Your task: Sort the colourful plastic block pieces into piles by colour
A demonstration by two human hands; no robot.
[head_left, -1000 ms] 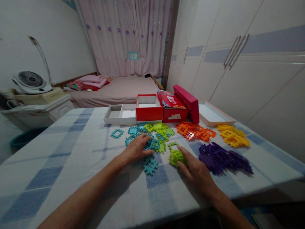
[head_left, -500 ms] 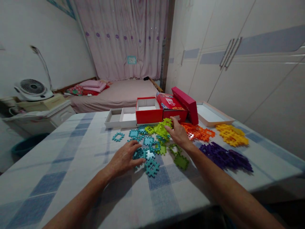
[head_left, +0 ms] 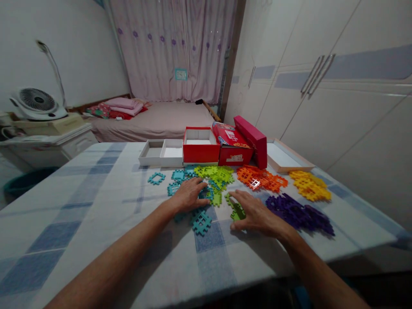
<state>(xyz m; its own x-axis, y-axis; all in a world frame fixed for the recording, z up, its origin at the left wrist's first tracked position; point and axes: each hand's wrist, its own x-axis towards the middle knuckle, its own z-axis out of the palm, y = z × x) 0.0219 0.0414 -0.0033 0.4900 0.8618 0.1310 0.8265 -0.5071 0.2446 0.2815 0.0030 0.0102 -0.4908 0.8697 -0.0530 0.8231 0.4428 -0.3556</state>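
My left hand (head_left: 190, 195) reaches over the teal interlocking plastic pieces (head_left: 201, 222), with thumb and fingers apart. A teal piece shows between its fingertips; I cannot tell if they touch it. My right hand (head_left: 254, 213) is spread around the olive-green pieces (head_left: 237, 212), thumb on the near side and fingers on the far side. A heap of lime-green pieces (head_left: 219, 174) lies just beyond both hands. One teal square frame (head_left: 156, 178) sits apart at the left. Part of the teal group is hidden under my left hand.
Orange (head_left: 262, 179), yellow (head_left: 309, 186) and purple pieces (head_left: 299, 214) are heaped on the right. Behind them stand a white divided tray (head_left: 161, 161), an open red box (head_left: 201, 153), a printed red box (head_left: 235, 155), a leaning red lid (head_left: 252, 139) and a shallow tray (head_left: 291, 168).
My right hand has left the lime-green heap and come down toward me to the olive-green pieces. The left hand has shifted right and farther forward over the teal pieces. The view has tilted slightly.
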